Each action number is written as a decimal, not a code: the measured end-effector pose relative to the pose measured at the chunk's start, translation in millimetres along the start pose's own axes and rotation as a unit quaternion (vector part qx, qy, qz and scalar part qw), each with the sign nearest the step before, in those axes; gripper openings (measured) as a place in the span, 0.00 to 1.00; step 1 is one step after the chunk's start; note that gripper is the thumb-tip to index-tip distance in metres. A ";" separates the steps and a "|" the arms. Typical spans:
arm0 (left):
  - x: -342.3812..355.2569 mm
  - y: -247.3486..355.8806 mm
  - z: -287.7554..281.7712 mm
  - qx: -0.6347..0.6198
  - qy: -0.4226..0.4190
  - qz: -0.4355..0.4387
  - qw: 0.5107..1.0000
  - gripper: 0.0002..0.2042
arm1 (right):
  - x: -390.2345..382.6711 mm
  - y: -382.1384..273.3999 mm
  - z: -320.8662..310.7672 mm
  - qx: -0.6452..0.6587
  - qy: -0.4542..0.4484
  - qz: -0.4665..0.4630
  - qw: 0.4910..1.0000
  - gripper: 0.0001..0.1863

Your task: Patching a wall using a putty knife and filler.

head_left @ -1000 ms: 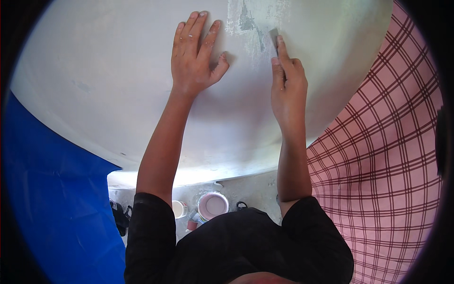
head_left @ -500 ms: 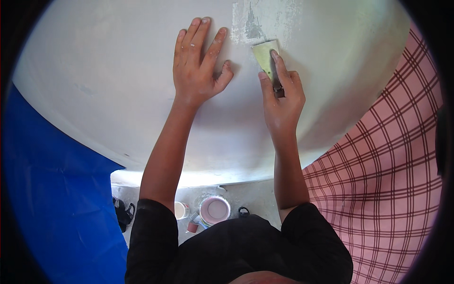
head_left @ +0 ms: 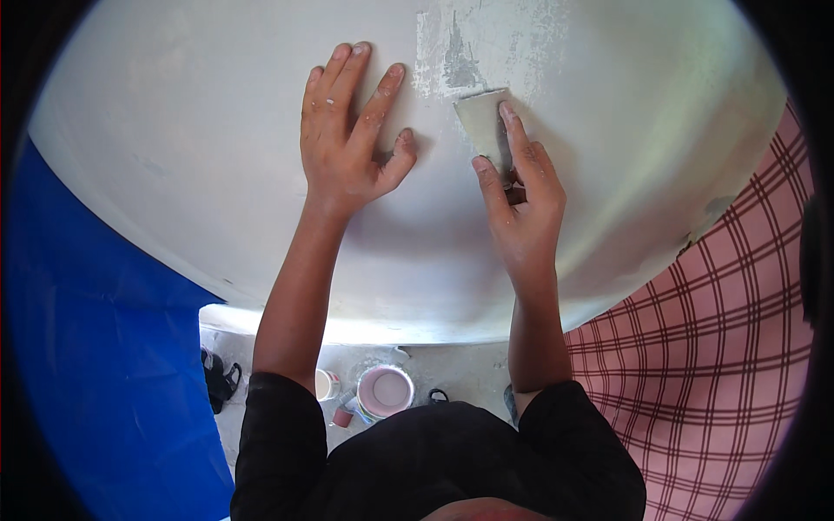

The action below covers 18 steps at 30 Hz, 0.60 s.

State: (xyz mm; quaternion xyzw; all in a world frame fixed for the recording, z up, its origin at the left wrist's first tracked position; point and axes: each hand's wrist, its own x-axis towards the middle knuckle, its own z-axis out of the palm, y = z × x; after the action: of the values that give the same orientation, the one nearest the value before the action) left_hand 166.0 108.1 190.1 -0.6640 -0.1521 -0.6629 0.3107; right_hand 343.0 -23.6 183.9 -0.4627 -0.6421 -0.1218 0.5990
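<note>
My left hand (head_left: 347, 130) rests with fingers spread on a large, smooth, pale curved panel (head_left: 217, 174). In my right hand (head_left: 526, 174) is a putty knife (head_left: 483, 122), its wide blade turned away from me against the panel. The index finger presses along the blade and the thumb sits at its side; the handle is mostly hidden in the palm. Just beyond the blade edge lies a rough patch of whitish putty (head_left: 521, 52) with a grey spot in it. White specks cling to the fingers of both hands.
A blue sheet (head_left: 104, 347) hangs at the left, and a pink checked cloth (head_left: 695, 373) at the right. On the floor below stand a pinkish bucket (head_left: 385, 391), a small white tub (head_left: 326, 385) and a small red block-like object (head_left: 342, 418). Dark sandals (head_left: 221, 382) lie at the left.
The putty knife and my right hand appear slightly lower in view, with the blade farther from the grey spot. The view has shifted a little; my left hand stays spread on the panel.
</note>
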 end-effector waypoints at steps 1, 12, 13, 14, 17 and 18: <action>-0.1 0.6 -0.8 -0.001 0.001 0.000 1.000 0.28 | 2.2 1.9 0.4 0.002 -0.004 -0.001 1.000 0.33; 0.3 1.7 -7.1 0.011 -0.002 0.001 1.000 0.28 | 9.5 0.2 12.6 -0.016 0.009 -0.061 0.998 0.29; 0.2 1.3 -7.6 0.008 -0.002 0.001 1.000 0.28 | 9.6 -0.8 12.9 -0.016 0.009 -0.061 0.998 0.29; 0.7 1.5 -8.8 0.007 -0.002 0.002 1.000 0.28 | 9.2 -1.3 13.4 -0.008 0.006 -0.057 0.998 0.28; 4.4 5.6 -7.3 -0.006 -0.012 -0.005 1.000 0.28 | 9.5 -0.9 12.1 -0.013 0.013 -0.062 0.998 0.28; 4.9 6.1 -6.5 -0.010 -0.014 -0.008 1.000 0.28 | 10.3 -0.7 13.6 -0.018 0.018 -0.072 0.997 0.28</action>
State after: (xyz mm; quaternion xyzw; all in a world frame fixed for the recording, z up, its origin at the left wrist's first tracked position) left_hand 165.0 98.5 193.1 -0.6749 -0.1549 -0.6577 0.2966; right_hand 335.1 -9.7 189.8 -0.4241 -0.6605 -0.1840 0.5916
